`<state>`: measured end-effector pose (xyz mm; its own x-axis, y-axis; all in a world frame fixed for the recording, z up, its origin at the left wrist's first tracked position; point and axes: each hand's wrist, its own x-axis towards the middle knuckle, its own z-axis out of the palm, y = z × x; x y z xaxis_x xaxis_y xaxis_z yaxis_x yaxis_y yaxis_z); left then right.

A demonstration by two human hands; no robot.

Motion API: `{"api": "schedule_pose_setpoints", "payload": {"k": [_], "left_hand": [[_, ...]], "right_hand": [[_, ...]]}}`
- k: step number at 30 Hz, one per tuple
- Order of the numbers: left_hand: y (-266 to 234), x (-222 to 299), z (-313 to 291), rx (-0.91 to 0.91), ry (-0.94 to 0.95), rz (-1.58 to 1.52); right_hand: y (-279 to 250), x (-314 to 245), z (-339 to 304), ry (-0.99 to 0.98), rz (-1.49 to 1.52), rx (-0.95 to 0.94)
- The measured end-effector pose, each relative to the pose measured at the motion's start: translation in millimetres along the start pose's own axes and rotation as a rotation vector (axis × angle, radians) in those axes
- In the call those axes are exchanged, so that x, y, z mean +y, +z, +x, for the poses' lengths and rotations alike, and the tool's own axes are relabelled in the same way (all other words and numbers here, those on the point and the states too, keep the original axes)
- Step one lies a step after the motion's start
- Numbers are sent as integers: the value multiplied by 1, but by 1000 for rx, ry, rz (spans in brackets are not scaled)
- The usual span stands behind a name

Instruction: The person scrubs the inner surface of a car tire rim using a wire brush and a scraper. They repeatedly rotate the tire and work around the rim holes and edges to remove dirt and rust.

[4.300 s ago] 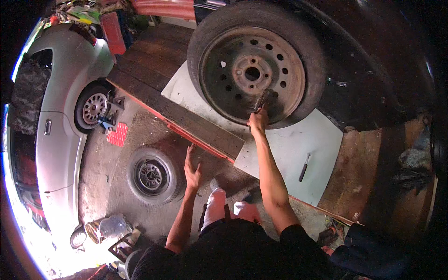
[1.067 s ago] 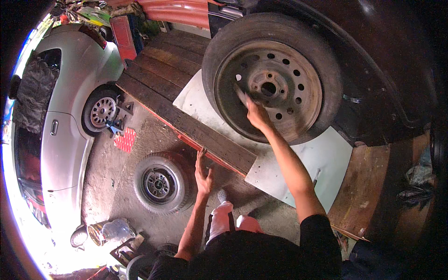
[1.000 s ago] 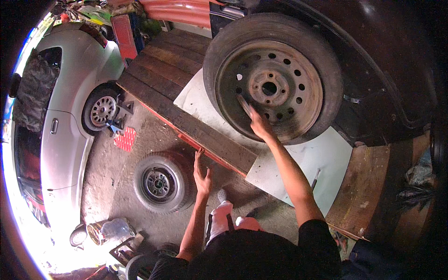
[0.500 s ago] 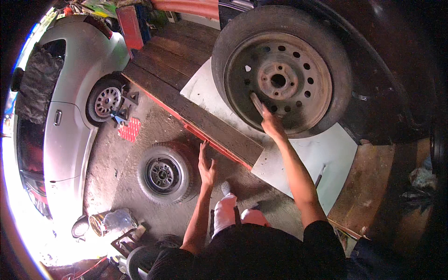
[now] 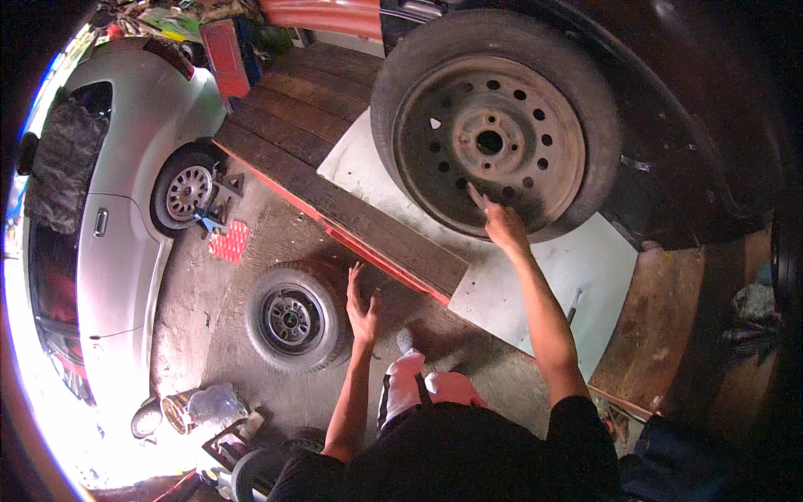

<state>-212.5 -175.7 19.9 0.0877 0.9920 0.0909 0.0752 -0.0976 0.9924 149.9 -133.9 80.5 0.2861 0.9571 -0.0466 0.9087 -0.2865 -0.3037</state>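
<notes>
A large tyre on a dusty steel wheel [image 5: 512, 132] with several round holes stands at the upper right against a dark car. My right hand [image 5: 505, 227] is closed around a short, narrow tool [image 5: 478, 197], whose kind I cannot make out. It reaches over the lower part of the rim, and whether its tip touches the metal I cannot tell. My left hand [image 5: 362, 316] hangs in the air with fingers apart and nothing in it. Left of it, a loose wheel [image 5: 293, 318] with a dark rim lies on the floor.
A white board [image 5: 493, 289] lies under the big wheel, with a slim rod-like tool [image 5: 575, 306] on it. Red-edged wooden planks [image 5: 368, 230] run diagonally. At left stand a silver car [image 5: 125, 251], a jack stand [image 5: 224, 197] and a red patterned piece [image 5: 229, 242].
My right hand and its tool have shifted slightly right relative to the rim. The view has moved a little. My left hand stays open.
</notes>
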Motion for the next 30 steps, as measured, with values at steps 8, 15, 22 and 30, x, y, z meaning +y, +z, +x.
{"api": "schedule_pose_setpoints", "payload": {"k": [8, 15, 22, 30], "left_hand": [[-5, -5, -13, -102, 46, 153], [-4, -1, -7, -53, 37, 80], [0, 16, -2, -80, 59, 120], [-12, -2, -9, -30, 9, 81]], "right_hand": [[-35, -3, 12, -89, -130, -16], [-23, 2, 30, -51, 74, -97], [19, 7, 41, -78, 132, -85], [-17, -7, 18, -113, -102, -49]]}}
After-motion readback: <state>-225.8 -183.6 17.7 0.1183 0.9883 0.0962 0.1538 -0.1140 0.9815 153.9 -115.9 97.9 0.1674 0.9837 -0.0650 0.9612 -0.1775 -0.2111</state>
